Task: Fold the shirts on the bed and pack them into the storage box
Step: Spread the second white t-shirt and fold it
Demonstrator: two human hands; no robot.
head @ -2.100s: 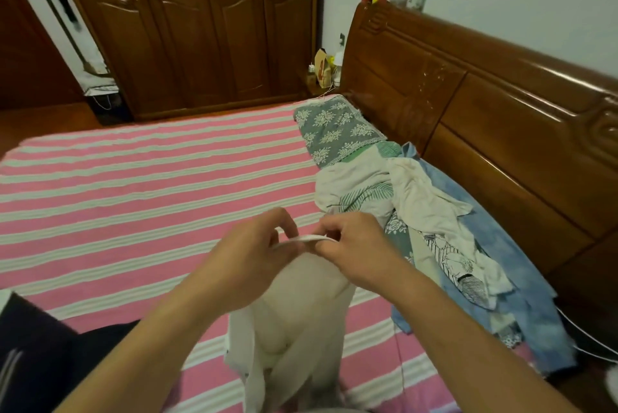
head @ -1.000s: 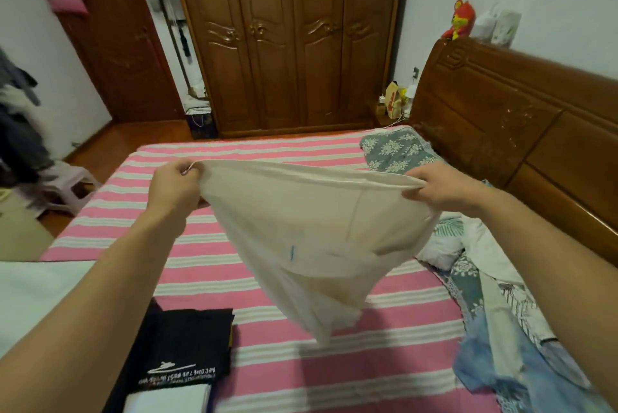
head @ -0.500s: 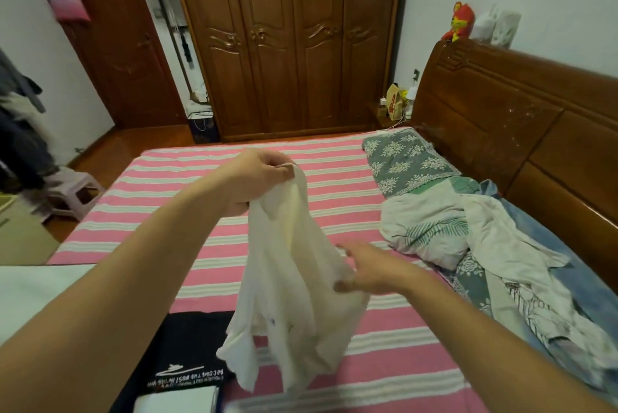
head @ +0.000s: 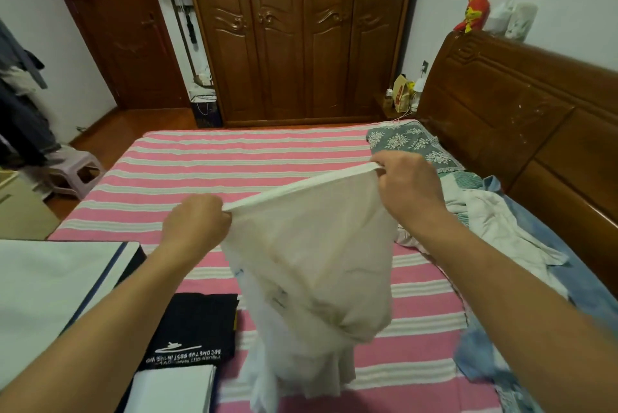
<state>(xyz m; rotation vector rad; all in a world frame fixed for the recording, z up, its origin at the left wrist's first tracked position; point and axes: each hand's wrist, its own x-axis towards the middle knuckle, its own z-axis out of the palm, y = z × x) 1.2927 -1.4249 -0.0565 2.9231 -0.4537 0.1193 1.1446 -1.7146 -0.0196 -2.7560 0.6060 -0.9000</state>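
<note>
Over the striped bed (head: 207,175), holding a cream shirt (head: 311,265) up by one hem, stretched between left hand (head: 195,227) and right hand (head: 409,187), both pinching it, well apart. Hanging bunched, low end blurry near the black folded shirt (head: 197,329).

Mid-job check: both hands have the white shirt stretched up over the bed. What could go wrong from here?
1. The white shirt hangs bunched and twisted below the edge gripped by the left hand and right hand; laid down like this, it would likely fold creased.
2. Its lower end dangles next to the folded black shirt, so lowering it carelessly could land on or disturb that fold.
3. The pile of unfolded clothes lies close on the right; spreading the shirt might overlap it.
</note>
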